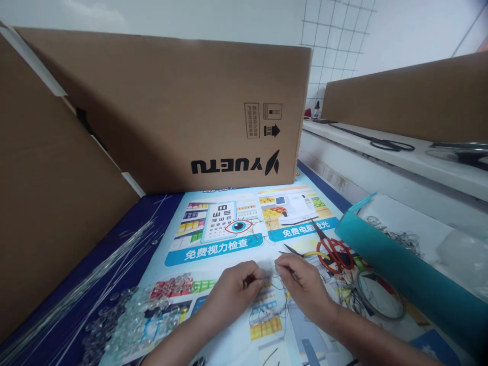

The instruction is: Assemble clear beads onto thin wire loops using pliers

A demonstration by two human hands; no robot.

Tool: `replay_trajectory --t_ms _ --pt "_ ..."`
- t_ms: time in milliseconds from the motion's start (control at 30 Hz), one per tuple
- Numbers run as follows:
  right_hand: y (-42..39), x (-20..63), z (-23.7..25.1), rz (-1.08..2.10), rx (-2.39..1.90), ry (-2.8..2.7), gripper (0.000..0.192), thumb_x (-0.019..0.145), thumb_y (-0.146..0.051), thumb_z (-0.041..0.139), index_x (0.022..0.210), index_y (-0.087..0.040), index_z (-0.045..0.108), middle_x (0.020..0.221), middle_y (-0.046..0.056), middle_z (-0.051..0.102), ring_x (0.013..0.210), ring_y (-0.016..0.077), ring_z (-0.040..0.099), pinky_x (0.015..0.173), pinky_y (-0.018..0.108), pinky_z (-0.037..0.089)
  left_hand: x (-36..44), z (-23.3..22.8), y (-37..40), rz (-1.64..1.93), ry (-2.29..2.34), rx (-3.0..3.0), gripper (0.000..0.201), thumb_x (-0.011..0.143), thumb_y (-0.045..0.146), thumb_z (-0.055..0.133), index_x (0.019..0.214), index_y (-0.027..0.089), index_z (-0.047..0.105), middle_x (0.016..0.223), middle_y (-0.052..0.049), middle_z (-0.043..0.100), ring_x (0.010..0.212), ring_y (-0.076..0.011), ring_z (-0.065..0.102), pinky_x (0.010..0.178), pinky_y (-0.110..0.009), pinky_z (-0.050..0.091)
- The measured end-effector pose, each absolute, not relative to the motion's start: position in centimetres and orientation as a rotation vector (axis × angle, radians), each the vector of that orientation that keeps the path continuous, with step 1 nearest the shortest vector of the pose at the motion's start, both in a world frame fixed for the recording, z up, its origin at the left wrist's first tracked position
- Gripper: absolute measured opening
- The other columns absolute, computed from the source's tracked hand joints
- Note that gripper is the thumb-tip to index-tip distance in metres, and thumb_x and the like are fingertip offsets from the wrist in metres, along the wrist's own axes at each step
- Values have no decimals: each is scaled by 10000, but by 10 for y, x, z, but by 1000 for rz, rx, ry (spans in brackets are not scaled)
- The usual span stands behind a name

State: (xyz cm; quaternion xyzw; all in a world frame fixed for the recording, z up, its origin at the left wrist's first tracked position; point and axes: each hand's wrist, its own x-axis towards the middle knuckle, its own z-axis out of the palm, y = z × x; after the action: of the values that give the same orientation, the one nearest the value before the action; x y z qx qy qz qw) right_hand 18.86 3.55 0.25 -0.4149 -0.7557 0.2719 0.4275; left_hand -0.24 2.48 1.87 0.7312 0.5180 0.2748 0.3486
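My left hand is closed, thumb against curled fingers. Whatever it pinches is too small to make out. A short gap to the right, my right hand pinches a thin wire between thumb and fingertips. Loops of this wire hang below the two hands over the printed sheet. Just beyond my right hand lie red-handled scissors and a small tool with yellow handles, perhaps pliers. To the left of my left forearm, many clear glass-like beads are spread out.
Long thin wires or strands lie on the dark blue surface at left. A teal box with tangled wire pieces stands at right, near a roll of tape. A cardboard box walls off the back. Black scissors rest on a ledge.
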Motion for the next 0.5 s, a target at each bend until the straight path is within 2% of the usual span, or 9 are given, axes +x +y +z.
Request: replay_trajectory --t_ms 233,300,400,500 --pt "35 190 13 746 -969 -1776 111 876 -253 504 890 -209 605 928 39 623 929 175 563 861 323 440 -3 23 22 650 1399 2240 137 772 106 446 720 195 537 707 12 567 671 -139 516 603 -232 350" --pt "38 194 13 719 -1043 -1748 125 883 -262 487 878 -203 597 901 40 622 886 172 570 808 301 456 -5 25 23 627 1379 2285 142 792 120 443 742 202 547 730 4 583 700 -150 530 617 -237 359" --pt "47 201 9 517 -1215 -1833 147 885 -263 473 828 -196 591 820 30 619 788 166 566 713 277 452 -11 30 24 636 1327 2301 143 816 129 450 784 210 563 777 -4 605 745 -158 543 660 -243 379" --pt "55 207 4 364 -1302 -1947 160 877 -249 473 783 -198 591 765 24 614 748 171 551 690 283 431 -15 36 25 644 1251 2282 143 834 138 459 796 213 575 800 -3 619 765 -154 553 682 -239 391"
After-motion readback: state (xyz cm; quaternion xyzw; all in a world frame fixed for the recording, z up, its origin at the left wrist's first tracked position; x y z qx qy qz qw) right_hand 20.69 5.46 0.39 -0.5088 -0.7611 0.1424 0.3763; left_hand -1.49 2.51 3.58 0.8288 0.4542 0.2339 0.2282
